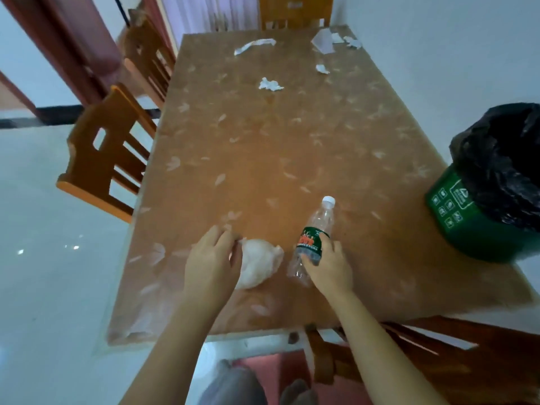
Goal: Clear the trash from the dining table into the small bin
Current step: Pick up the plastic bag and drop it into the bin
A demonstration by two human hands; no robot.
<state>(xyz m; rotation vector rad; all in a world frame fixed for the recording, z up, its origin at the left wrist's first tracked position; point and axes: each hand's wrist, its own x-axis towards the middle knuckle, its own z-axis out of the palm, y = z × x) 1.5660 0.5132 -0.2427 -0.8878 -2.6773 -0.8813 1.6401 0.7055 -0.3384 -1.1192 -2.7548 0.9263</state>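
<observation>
On the near part of the brown dining table [263, 159], my right hand [328, 266] grips an empty clear plastic bottle [317, 229] with a green label and white cap, lying tilted. My left hand [211, 261] rests against a crumpled white plastic bag [258, 263], fingers curled on its left side. A small green bin [467, 220] lined with a black bag stands on the table's right edge. Scattered farther off are a crumpled tissue [270, 84], a twisted paper strip [254, 45], a small scrap [322, 69] and several paper pieces [333, 40] in the far right corner.
Wooden chairs stand along the table's left side [108, 150], at the far end [295, 11] and at the near right [438, 361]. A white wall runs along the right. Pale glossy floor lies to the left.
</observation>
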